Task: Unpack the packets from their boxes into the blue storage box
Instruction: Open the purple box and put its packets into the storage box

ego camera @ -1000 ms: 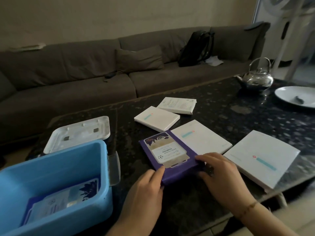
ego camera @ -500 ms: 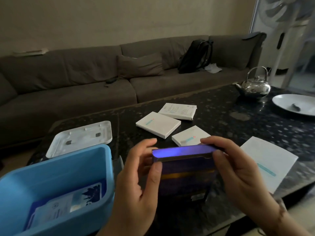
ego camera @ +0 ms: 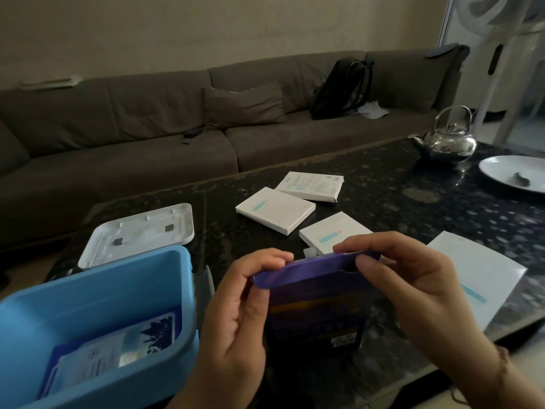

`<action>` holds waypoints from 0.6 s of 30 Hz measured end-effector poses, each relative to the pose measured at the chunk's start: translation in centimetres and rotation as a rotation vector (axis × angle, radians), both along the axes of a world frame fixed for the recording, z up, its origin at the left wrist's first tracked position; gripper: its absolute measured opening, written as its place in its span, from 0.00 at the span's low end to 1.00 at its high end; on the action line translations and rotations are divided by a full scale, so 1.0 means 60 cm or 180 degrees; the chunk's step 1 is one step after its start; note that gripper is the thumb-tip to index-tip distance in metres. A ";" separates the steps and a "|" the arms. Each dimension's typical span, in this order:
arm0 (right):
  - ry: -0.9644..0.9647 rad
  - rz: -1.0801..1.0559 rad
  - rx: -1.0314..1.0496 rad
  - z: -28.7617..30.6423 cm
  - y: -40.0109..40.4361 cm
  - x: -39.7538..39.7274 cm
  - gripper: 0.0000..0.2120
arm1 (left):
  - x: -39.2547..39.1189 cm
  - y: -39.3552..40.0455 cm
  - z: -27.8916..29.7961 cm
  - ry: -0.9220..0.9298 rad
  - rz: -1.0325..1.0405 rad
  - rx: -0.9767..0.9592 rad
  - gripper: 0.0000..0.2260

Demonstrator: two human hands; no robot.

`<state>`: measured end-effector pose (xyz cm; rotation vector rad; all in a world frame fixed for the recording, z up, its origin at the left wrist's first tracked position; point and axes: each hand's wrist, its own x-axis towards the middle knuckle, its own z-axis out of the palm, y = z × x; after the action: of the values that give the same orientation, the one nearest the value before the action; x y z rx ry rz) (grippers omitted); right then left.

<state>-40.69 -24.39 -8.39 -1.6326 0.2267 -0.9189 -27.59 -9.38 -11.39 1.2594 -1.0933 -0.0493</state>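
A home living room: a long grey-brown fabric sofa across the frame's middle, a shiny metal kettle at right.

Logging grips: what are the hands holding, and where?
Both hold the purple box by its top edge: left hand at the left corner, right hand near the right.

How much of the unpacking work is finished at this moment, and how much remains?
Done: at least one packet lies in the blue storage box. In hand: the left hand and right hand hold the purple box upright by its top edge, apparently still closed. Left: four white boxes wait on the table.
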 end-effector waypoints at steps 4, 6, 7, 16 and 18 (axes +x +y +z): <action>0.0086 0.0069 -0.0008 -0.003 -0.006 -0.004 0.10 | 0.001 0.000 -0.001 -0.0709 0.0295 0.0192 0.13; 0.0092 0.0063 -0.0065 -0.004 -0.005 -0.003 0.10 | -0.004 -0.001 0.002 -0.0391 0.0129 0.0152 0.11; 0.0084 0.0066 -0.0055 -0.005 -0.005 -0.003 0.10 | -0.006 -0.001 0.003 -0.0218 0.0040 0.0104 0.11; 0.0053 0.0165 -0.0150 -0.007 -0.012 -0.011 0.10 | -0.010 -0.007 0.022 0.0301 0.0137 0.0041 0.09; 0.0085 0.0057 -0.0435 -0.010 -0.015 -0.012 0.06 | -0.009 -0.006 0.022 0.0028 0.0246 0.0108 0.08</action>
<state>-41.44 -25.30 -9.01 -1.7707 0.1703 -0.9159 -28.13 -9.75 -10.09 1.3296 -1.0391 -0.0151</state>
